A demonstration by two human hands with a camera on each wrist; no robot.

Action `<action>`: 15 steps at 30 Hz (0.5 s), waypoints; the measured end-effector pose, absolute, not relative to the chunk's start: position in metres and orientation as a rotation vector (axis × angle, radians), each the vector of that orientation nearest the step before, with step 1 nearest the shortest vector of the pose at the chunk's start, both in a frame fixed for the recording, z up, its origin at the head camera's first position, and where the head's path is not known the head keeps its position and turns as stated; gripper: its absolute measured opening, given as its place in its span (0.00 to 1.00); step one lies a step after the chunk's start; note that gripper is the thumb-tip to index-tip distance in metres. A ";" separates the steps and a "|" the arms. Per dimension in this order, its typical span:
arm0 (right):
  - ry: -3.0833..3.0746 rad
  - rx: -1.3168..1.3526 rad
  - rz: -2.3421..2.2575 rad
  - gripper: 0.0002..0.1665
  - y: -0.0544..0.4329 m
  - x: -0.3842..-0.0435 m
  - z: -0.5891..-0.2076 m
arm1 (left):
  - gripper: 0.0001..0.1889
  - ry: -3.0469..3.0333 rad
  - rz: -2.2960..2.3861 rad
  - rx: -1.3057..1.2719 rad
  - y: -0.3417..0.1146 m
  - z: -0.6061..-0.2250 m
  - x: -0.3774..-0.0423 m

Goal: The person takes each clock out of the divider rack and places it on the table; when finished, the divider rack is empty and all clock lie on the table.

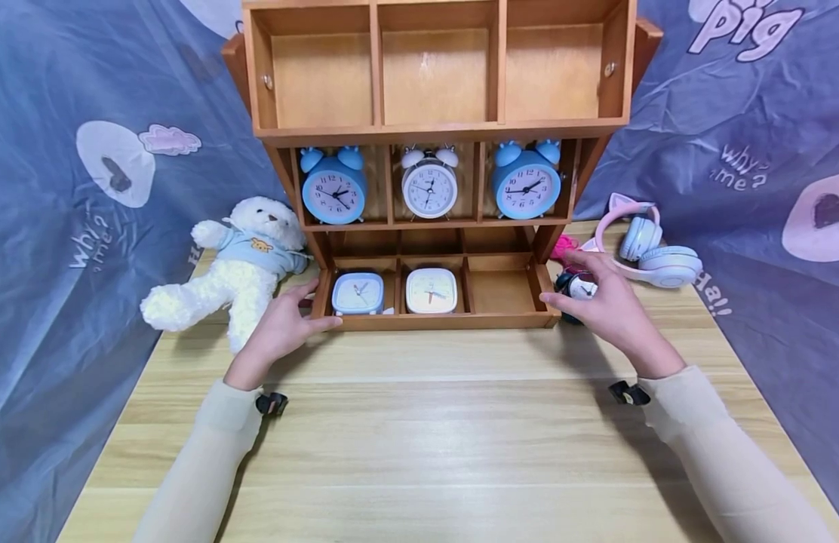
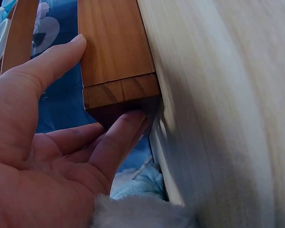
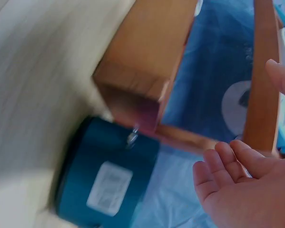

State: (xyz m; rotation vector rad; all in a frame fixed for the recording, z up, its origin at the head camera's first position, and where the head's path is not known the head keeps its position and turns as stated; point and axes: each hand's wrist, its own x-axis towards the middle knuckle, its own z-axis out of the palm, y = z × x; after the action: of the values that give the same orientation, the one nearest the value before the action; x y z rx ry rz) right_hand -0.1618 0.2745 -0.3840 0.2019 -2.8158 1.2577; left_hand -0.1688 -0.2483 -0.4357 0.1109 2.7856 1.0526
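A tiered wooden shelf [image 1: 447, 323] stands on the table, divided into compartments. My left hand [image 1: 284, 324] grips the front left corner of its bottom tier. In the left wrist view the thumb [image 2: 78, 39] lies at the board's edge and the fingers bend against the end face. My right hand [image 1: 599, 298] is beside the bottom tier's right end; in the right wrist view its fingers [image 3: 216, 168] are apart from the wood. The bottom tier holds a blue square clock [image 1: 358, 294] and a white square clock [image 1: 431, 291]; its right compartment is bare.
Above sit a blue twin-bell alarm clock [image 1: 333, 192], a white one [image 1: 429, 188] and another blue one [image 1: 527, 190]. A white teddy bear [image 1: 246, 253] leans at left. Headphones [image 1: 667, 265] and a dark teal clock [image 3: 109, 175] lie at right, the clock partly behind my right hand.
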 end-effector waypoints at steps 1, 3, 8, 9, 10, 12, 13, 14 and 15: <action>-2.814 0.215 1.262 0.48 0.271 -0.161 -0.383 | 0.56 2.783 1.053 0.111 -0.248 -0.436 -0.169; -2.828 0.228 1.269 0.49 0.265 -0.160 -0.382 | 0.56 2.781 1.054 0.112 -0.248 -0.436 -0.168; -2.889 0.233 1.245 0.53 0.248 -0.158 -0.378 | 0.56 2.778 1.048 0.122 -0.248 -0.437 -0.169; -2.895 0.245 1.248 0.53 0.243 -0.158 -0.378 | 0.56 2.778 1.049 0.125 -0.248 -0.437 -0.169; -2.898 0.262 1.255 0.53 0.239 -0.159 -0.378 | 0.56 2.781 1.048 0.126 -0.248 -0.437 -0.169; -2.904 0.303 1.256 0.53 0.230 -0.161 -0.380 | 0.56 2.787 1.044 0.130 -0.248 -0.437 -0.170; -2.903 0.323 1.260 0.53 0.226 -0.162 -0.381 | 0.56 2.787 1.046 0.130 -0.248 -0.437 -0.170; -2.899 0.343 1.267 0.53 0.222 -0.164 -0.383 | 0.56 2.786 1.046 0.131 -0.249 -0.437 -0.170; -2.896 0.359 1.271 0.52 0.218 -0.165 -0.384 | 0.56 2.785 1.045 0.131 -0.248 -0.437 -0.170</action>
State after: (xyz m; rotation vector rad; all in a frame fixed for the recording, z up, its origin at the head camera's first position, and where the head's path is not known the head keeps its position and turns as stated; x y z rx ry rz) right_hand -0.1649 0.2178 -0.3840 0.3586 -2.8963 1.2709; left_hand -0.1704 -0.2485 -0.4372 0.1315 2.7849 1.0450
